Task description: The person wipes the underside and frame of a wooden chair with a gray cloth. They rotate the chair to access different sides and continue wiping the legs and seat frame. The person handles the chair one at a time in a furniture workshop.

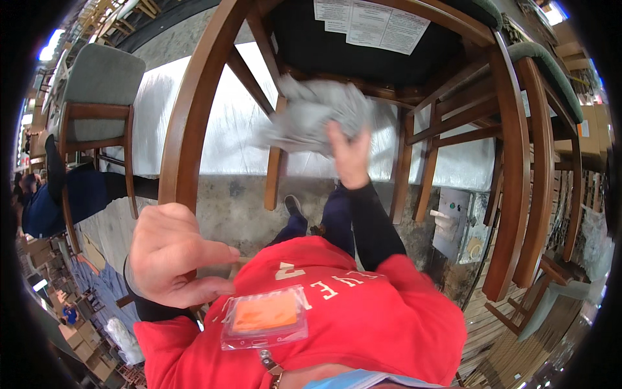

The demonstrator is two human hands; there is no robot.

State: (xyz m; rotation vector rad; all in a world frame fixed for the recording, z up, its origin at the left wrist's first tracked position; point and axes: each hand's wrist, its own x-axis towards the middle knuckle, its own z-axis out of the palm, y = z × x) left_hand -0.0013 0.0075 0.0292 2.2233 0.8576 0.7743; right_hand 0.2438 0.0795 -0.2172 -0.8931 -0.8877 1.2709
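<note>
My right hand (350,154) grips a crumpled grey cloth (317,117), blurred by motion, beneath a tipped brown wooden chair (508,168). That chair has a black underside and legs pointing toward me. Close to the lower end of its left leg (194,107), my left hand (178,256) has thumb and index finger apart. Its other fingers are curled, and nothing shows between them. My left hand covers what lies directly behind it. White printed sheets (382,26) are fixed to the chair's underside.
A shiny silvery sheet (240,152) covers the surface below the chair. A grey-backed chair (103,78) and a person in dark blue (71,201) are at left. More chairs and cardboard boxes (586,133) stand at right. A worn concrete floor (240,194) runs under my feet.
</note>
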